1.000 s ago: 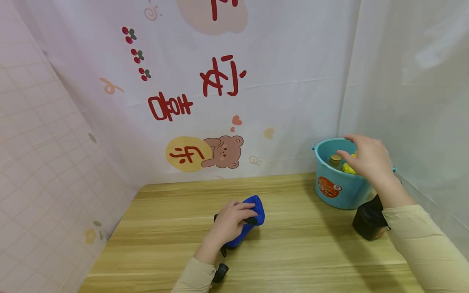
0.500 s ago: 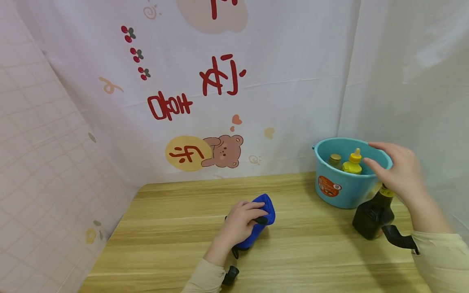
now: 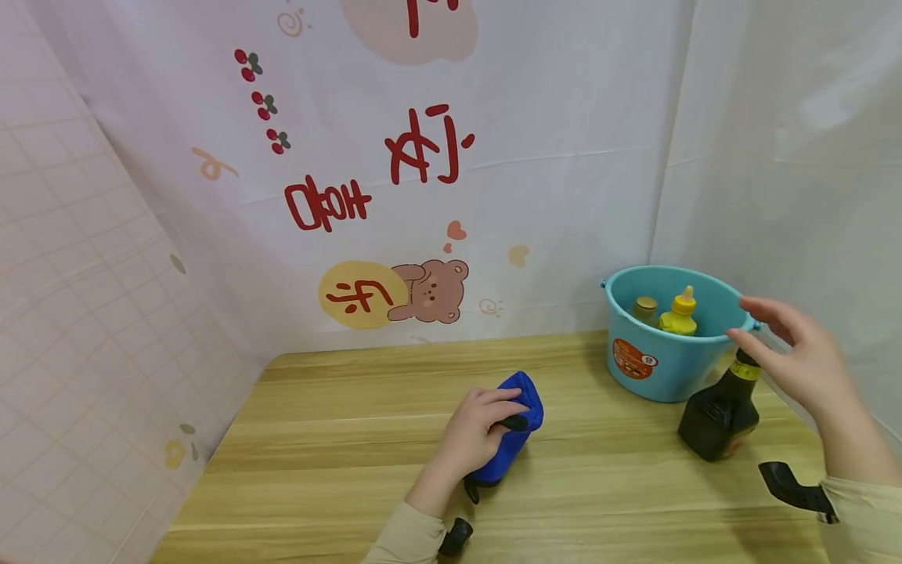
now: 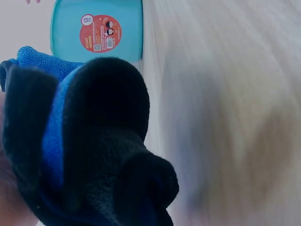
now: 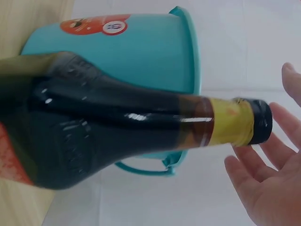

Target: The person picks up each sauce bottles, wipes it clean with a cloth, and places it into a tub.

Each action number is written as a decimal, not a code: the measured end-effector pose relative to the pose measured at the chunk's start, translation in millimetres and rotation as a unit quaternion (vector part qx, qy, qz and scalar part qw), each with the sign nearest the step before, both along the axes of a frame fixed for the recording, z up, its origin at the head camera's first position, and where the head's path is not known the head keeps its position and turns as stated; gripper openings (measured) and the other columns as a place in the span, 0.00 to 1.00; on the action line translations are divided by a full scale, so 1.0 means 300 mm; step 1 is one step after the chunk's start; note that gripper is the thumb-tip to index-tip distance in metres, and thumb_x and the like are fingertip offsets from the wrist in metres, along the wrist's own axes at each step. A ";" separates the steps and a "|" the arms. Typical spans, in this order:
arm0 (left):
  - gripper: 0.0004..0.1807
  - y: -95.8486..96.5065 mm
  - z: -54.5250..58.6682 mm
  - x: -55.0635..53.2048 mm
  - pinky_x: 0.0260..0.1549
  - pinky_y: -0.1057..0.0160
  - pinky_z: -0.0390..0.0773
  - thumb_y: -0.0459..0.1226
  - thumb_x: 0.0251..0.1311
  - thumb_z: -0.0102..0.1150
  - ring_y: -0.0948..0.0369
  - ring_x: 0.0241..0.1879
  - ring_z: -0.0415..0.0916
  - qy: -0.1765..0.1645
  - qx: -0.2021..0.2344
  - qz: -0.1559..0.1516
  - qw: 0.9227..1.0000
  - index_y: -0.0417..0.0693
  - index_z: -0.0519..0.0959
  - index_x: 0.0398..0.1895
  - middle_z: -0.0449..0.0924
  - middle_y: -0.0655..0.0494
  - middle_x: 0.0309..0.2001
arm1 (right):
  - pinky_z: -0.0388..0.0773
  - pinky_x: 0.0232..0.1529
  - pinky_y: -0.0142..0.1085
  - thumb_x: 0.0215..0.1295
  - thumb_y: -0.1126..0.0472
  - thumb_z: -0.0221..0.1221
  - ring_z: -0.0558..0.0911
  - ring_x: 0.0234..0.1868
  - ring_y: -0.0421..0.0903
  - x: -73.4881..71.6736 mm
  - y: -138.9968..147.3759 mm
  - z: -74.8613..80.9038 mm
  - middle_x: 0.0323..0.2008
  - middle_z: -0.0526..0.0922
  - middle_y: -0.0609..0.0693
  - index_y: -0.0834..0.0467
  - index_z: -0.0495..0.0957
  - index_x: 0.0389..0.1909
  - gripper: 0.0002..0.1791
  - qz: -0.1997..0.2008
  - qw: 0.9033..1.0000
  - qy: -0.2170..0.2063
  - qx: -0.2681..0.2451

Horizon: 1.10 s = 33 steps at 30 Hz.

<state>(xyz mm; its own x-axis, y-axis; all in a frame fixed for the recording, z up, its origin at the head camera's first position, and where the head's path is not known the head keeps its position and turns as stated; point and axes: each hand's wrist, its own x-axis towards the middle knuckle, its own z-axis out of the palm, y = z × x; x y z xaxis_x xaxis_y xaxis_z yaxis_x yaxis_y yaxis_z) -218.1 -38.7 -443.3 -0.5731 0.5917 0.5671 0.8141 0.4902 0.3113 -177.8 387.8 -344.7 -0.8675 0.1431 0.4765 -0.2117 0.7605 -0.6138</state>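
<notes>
My left hand [image 3: 479,431] grips a blue terry cloth item [image 3: 503,462] with black trim, at the middle of the table. Close up in the left wrist view, the blue fabric [image 4: 47,63] and its black edging fill much of the picture; whether it touches the tabletop I cannot tell. At the right, my right hand [image 3: 799,356] is beside the neck of a dark sauce bottle [image 3: 719,419], thumb and fingers spread apart. In the right wrist view the bottle's black cap [image 5: 261,121] lies near the fingers, which are not closed around it.
A light blue bucket [image 3: 662,364] stands at the back right, just behind the bottle. Inside it are a yellow squeeze bottle [image 3: 678,321] and a gold-capped bottle [image 3: 644,307]. White printed sheets [image 3: 564,196] hang around the wooden table [image 3: 317,439].
My right hand has moved from over the bucket to the right and down, beside the bottle's neck. The left hand has shifted right, bringing the blue cloth item along.
</notes>
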 end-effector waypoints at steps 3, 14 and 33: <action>0.20 0.008 0.000 0.007 0.57 0.58 0.73 0.26 0.57 0.67 0.54 0.58 0.74 -0.005 0.000 -0.001 1.000 0.54 0.85 0.51 0.78 0.56 0.61 | 0.55 0.60 0.17 0.71 0.54 0.60 0.63 0.70 0.39 0.009 0.012 -0.022 0.69 0.65 0.63 0.56 0.62 0.74 0.34 -0.003 1.000 -0.010 -0.003; 0.20 0.026 0.000 0.018 0.57 0.59 0.73 0.26 0.57 0.66 0.54 0.58 0.74 -0.013 0.002 -0.006 1.000 0.52 0.85 0.51 0.78 0.56 0.61 | 0.60 0.40 0.10 0.67 0.57 0.64 0.62 0.45 0.14 0.023 0.046 -0.083 0.53 0.72 0.28 0.58 0.62 0.74 0.37 0.013 1.000 -0.004 -0.012; 0.20 0.039 -0.012 0.020 0.59 0.59 0.71 0.26 0.57 0.66 0.55 0.58 0.74 -0.012 0.008 -0.009 1.000 0.52 0.86 0.51 0.78 0.55 0.61 | 0.66 0.30 0.18 0.66 0.55 0.65 0.64 0.39 0.16 0.039 0.058 -0.139 0.47 0.80 0.43 0.57 0.71 0.62 0.26 -0.021 0.998 -0.043 -0.049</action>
